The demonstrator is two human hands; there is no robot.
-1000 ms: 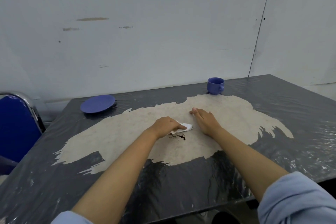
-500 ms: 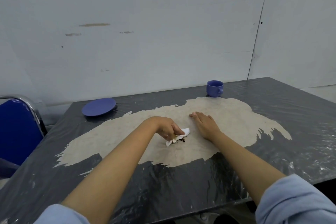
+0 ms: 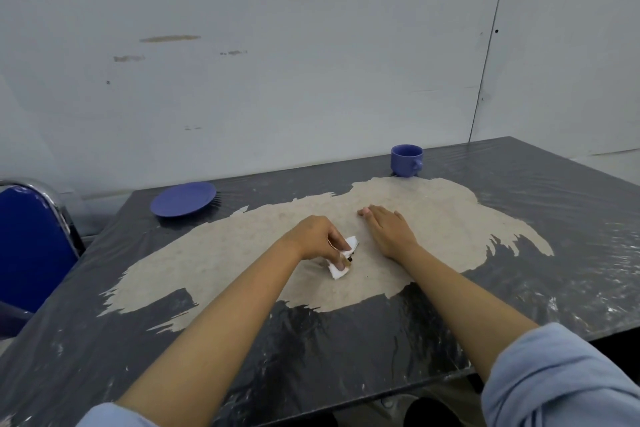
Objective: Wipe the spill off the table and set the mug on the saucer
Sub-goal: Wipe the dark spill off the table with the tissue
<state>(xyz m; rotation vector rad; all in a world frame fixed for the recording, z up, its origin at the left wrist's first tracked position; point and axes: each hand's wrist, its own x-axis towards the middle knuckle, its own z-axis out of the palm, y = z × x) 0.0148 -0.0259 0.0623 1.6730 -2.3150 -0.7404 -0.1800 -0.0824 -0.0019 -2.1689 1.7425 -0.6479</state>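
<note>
- Left hand [image 3: 313,239] pinches a crumpled white tissue [image 3: 341,258] against the table [image 3: 346,350], fingers curled round it
- Dark spill [image 3: 349,257] shows right at the tissue's edge, just beside the gripping fingertips
- Right hand [image 3: 389,230] lies flat on the table just right of the tissue, fingers straight, holding nothing
- Blue mug [image 3: 406,160] stands upright well beyond the grip, far and to the right
- Blue saucer [image 3: 183,199] lies far and to the left of the grip, well apart from the mug
</note>
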